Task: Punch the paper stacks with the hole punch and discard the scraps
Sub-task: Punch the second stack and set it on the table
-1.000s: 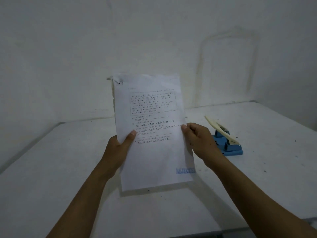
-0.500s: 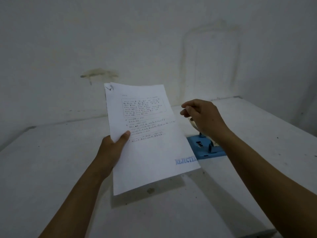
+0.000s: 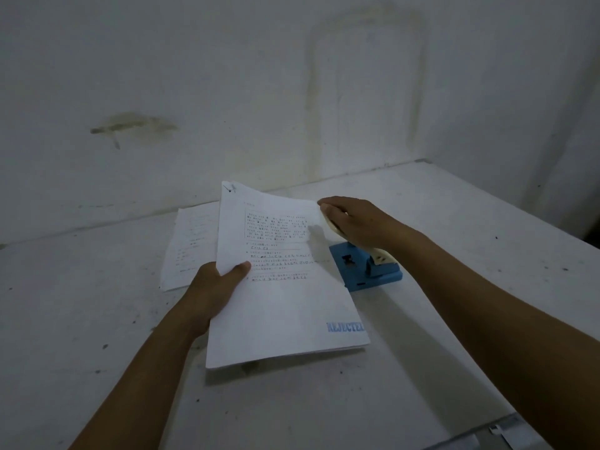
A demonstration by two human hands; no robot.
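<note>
wall (image 3: 227,76): white w/ yellowish stains (image 3: 133,126), rising beyond fingertips (image 3: 337,203)
table (image 3: 81,319): white, speckled, lying under them
light: staying dim

Plain, dimly lit workroom given over to paperwork. A white bench (image 3: 454,222) fills the corner between two bare, white-painted walls. The rear wall (image 3: 227,60) carries a brownish stain (image 3: 133,126) and faint discoloured streaks. Office goods mark the use. A blue hole punch (image 3: 367,271) with a cream lever stands on the bench, and a stapled paper stack (image 3: 285,303) of printed forms, stamped in blue, is held over it. A second paper stack (image 3: 190,248) lies flat behind.
</note>
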